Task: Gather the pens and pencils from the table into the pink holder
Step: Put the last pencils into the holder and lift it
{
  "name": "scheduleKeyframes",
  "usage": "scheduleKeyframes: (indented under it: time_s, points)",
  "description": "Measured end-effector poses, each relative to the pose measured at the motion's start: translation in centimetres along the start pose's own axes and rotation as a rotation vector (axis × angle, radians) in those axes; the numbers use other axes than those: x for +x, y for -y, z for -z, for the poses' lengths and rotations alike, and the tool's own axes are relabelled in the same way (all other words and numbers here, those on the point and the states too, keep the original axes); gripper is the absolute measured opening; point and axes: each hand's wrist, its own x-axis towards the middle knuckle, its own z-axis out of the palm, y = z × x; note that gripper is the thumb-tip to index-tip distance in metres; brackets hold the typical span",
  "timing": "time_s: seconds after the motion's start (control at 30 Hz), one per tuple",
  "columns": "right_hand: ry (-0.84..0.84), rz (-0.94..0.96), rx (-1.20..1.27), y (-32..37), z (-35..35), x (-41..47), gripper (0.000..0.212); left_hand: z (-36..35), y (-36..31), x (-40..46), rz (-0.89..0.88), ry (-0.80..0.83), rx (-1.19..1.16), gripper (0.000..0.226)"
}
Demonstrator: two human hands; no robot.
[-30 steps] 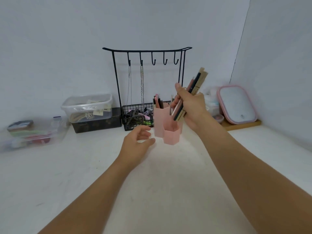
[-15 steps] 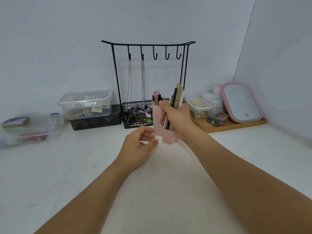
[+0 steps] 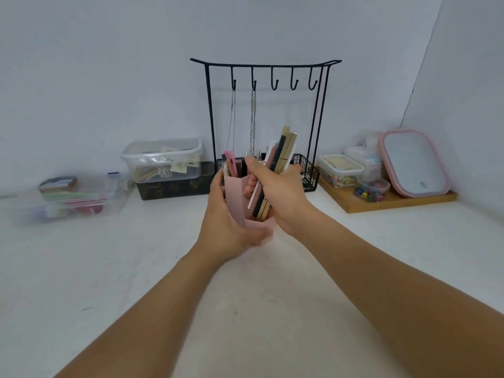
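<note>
Both forearms extended forward; left hand [image 3: 228, 222] cupped, fingers curled; right hand [image 3: 278, 192] fisted, thumb up.

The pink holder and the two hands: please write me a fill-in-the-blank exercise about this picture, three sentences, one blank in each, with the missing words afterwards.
1. The right hand grips a bundle of pens and pencils whose lower ends are inside the ____ holder.
2. The ____ hand grips the holder from its side.
3. Two chains hang from the hooks of the ____ metal rack behind the hands.

Missing words: pink; left; black
</note>
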Motion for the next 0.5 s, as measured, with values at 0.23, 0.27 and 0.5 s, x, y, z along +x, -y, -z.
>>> scheduleKeyframes:
  time_s: [0.23, 0.27, 0.5]
  points:
    - [0.021, 0.013, -0.023, -0.44, -0.15, -0.16, 0.015, 0.04, 0.22, -0.08, -0.014, -0.021, -0.019, 0.127]
    - [-0.004, 0.022, -0.031, -0.33, -0.13, -0.19, 0.021, -0.02, 0.23, -0.04, -0.003, -0.023, -0.022, 0.128]
    - [-0.124, 0.251, -0.111, -0.63, 0.22, -0.55, 0.054, -0.07, 0.29, -0.04, 0.065, -0.045, 0.044, 0.142]
